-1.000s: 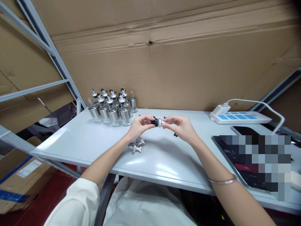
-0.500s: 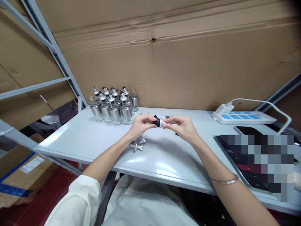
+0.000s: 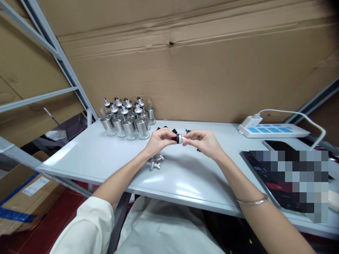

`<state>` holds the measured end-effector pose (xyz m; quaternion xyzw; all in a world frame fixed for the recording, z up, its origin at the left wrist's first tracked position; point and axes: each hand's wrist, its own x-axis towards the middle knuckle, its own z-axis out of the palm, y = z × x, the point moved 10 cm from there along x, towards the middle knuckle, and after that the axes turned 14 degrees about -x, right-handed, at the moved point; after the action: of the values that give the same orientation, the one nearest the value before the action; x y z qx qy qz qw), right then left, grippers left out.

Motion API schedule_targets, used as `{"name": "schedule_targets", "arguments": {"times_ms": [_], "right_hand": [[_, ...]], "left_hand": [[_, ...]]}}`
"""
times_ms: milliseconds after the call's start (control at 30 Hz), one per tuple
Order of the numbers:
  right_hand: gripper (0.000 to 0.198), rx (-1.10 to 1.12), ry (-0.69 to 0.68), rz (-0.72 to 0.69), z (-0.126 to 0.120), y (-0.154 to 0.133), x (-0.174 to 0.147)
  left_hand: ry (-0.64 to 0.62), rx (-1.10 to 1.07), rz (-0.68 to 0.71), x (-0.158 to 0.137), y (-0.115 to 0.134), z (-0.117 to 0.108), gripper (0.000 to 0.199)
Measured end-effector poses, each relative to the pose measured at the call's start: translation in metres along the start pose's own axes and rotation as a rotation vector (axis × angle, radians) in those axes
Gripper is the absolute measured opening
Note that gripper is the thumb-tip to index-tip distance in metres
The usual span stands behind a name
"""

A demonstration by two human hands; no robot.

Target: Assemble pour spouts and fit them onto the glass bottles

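Above the middle of the table, both my hands pinch one small pourer spout (image 3: 179, 138), lying sideways with a silver collar. My left hand (image 3: 161, 141) grips its black stopper end. The fingers of my right hand (image 3: 201, 141) close on its narrow silver end, which they mostly cover. Below my left hand lies a small pile of silver spout pieces (image 3: 155, 162). Small black parts (image 3: 174, 131) lie on the table behind my hands, partly hidden by them. At the back left stand several glass bottles (image 3: 129, 128) with metal bands, most topped by similar spouts.
A white power strip (image 3: 278, 130) with a plugged-in charger (image 3: 252, 121) and cable sits at the back right. In front of it are a phone (image 3: 278, 145) and a dark-screened tablet (image 3: 261, 176), partly blurred out. Cardboard (image 3: 201, 77) walls the table's back.
My hands keep their grip on the pourer spout and have barely moved. The whole view has shifted slightly.
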<state>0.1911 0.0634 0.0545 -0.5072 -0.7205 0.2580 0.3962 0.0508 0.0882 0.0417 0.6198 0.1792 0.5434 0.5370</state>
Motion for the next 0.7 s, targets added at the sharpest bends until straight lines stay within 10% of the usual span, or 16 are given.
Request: {"name": "schedule_targets", "arguments": {"times_ms": [700], "right_hand": [[0.033, 0.138, -0.106, 0.045, 0.008, 0.011, 0.002]], "left_hand": [[-0.074, 0.219, 0.17, -0.005, 0.02, 0.012, 0.019]]}}
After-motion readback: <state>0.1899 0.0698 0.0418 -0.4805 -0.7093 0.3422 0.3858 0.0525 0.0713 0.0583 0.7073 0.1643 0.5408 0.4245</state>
